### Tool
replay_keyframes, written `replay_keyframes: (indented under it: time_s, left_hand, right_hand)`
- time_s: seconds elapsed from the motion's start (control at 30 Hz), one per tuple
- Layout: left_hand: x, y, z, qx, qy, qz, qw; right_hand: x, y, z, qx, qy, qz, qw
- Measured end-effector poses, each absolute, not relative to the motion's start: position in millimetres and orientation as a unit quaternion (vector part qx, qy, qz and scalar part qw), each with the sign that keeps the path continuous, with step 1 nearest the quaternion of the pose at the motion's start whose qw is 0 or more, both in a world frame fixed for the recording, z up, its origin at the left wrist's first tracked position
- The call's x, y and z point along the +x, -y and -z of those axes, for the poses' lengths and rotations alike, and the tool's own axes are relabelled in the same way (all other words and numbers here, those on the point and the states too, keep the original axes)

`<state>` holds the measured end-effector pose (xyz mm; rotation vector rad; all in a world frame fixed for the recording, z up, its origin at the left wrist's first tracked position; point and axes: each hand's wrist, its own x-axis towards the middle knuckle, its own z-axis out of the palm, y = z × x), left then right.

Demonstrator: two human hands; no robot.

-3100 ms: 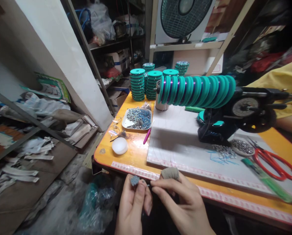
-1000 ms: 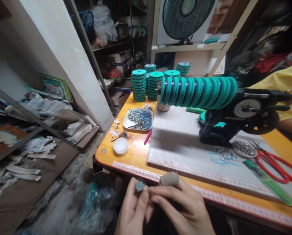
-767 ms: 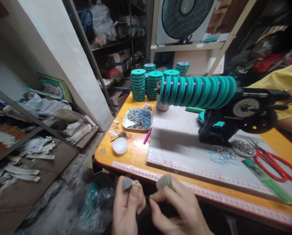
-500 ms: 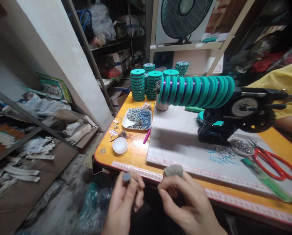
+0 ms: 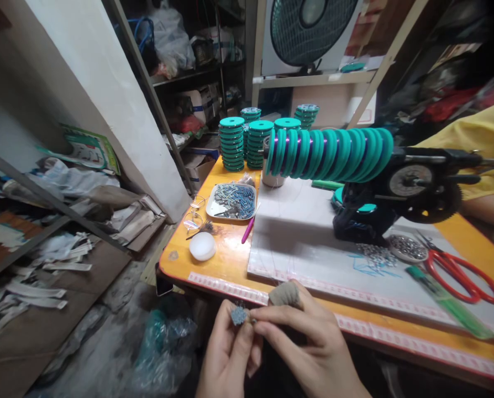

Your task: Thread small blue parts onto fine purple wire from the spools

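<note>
Beside the table's (image 5: 226, 271) near edge, your left hand (image 5: 230, 356) grips the blue-grey bundle (image 5: 238, 317), probably light, best held mid-length, while your right hand (image 5: 309, 337) pinches something tiny (image 5: 253, 320).

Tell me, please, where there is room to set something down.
Mostly bare: the white board between the purple pen and the scattered silver pieces; the yellow tabletop between the white round container and the board. Crowded: the right side, around the scissors and green case.
</note>
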<state>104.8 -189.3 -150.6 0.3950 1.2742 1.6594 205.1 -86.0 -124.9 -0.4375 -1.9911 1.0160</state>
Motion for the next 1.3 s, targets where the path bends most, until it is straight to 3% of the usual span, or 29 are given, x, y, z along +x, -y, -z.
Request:
replay_keyframes:
  time_s: [0.37, 0.8, 1.3]
  left_hand:
    - [119, 187, 156, 0.091, -0.454, -0.791, 0.4]
    - [111, 190, 156, 0.14, -0.475, -0.782, 0.378]
    - [116, 194, 163, 0.102, -0.512, -0.755, 0.396]
  right_hand:
    - [207, 91, 134, -0.163, 0.804, -0.373, 0.432]
    - [212, 88, 131, -0.132, 0.857, -0.284, 0.41]
    - [211, 89, 135, -0.133, 0.825, -0.36, 0.415]
